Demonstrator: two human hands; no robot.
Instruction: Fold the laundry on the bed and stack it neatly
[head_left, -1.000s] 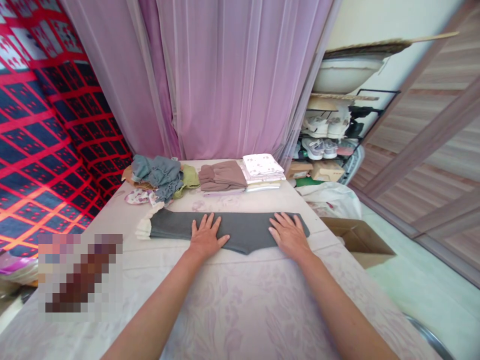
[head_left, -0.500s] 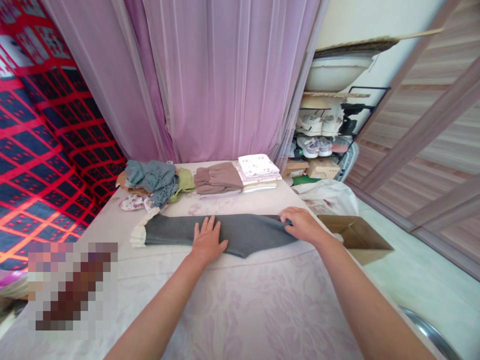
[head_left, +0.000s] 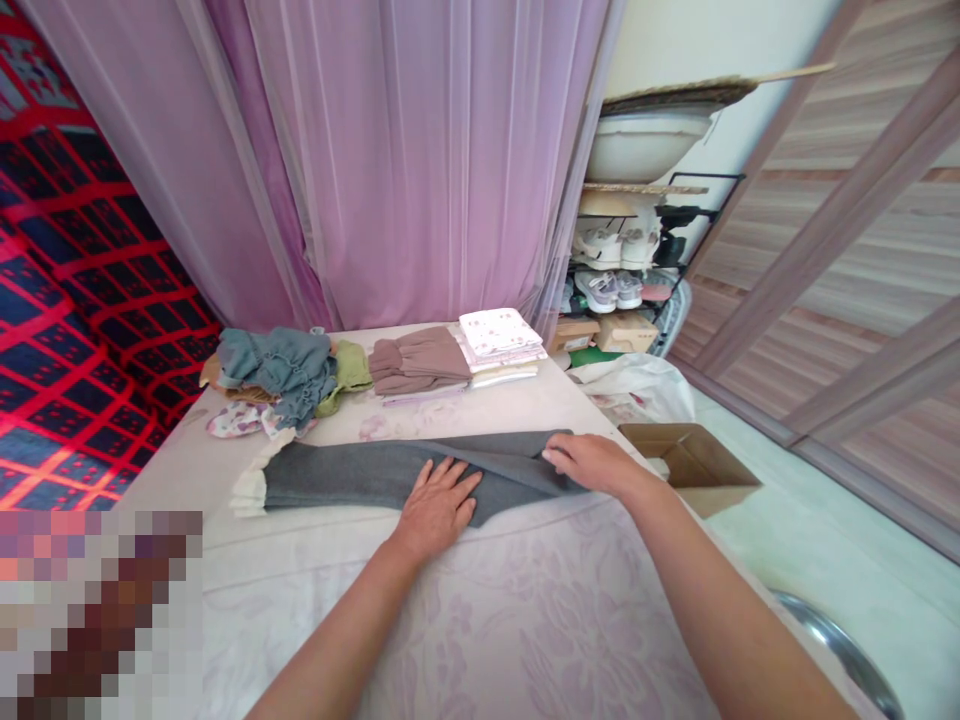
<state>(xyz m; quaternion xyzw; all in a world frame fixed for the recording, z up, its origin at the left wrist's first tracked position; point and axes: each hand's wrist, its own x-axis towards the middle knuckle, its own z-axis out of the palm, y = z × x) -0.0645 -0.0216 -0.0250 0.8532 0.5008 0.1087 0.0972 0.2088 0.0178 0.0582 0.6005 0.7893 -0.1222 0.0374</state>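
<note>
A long dark grey garment with a cream cuff at its left end lies flat across a table covered in a pale floral cloth. My left hand presses flat on the middle of the garment, fingers spread. My right hand pinches the garment's right end and has lifted it slightly into a fold toward the left.
At the table's far edge lie a grey-blue and green heap of clothes, a folded brown piece and a white printed stack. An open cardboard box and a shoe rack stand right. Pink curtains hang behind.
My right hand went from lying flat on the garment to gripping its right end and drawing it leftward. My left hand slid slightly right. The view shifted.
</note>
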